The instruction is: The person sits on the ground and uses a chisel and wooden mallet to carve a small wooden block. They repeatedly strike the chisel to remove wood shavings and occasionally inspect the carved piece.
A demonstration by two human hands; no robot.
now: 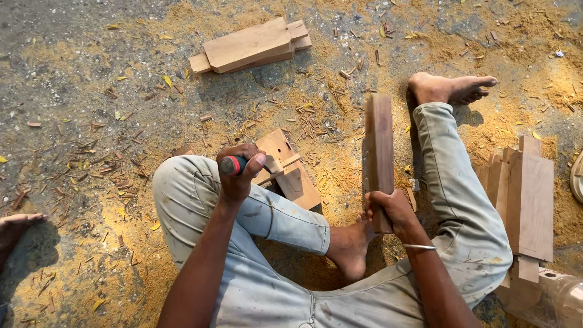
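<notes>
Ground surface (73, 73) is rough grey concrete covered with yellow sawdust and scattered wood chips. Left hand (238, 173) is closed in a full fist around a chisel handle (232, 165), of which only the red and black butt end shows above the knuckles; the blade is hidden behind the fingers, and the tip appears to meet the notched wooden workpiece (290, 173) lying flat on the ground just beyond the left knee, though the contact point cannot be made out. Right hand (388, 212) grips the lower end of a long wooden block (379, 155), fingers wrapped around it, holding it upright and raised, well apart from the chisel. A thin metal bangle (420, 246) sits on the right wrist. Legs in pale stained trousers (279, 222) are folded, the left foot (351, 246) tucked under at centre and the right foot (452, 88) stretched out near the top edge. A shaped plank with stepped ends (249, 45) lies on the ground far from both hands. A stack of similar shaped boards (528, 200) sits beside the right thigh, partly cut off at the lower right. Another person's bare foot (15, 225) enters at the left edge.
</notes>
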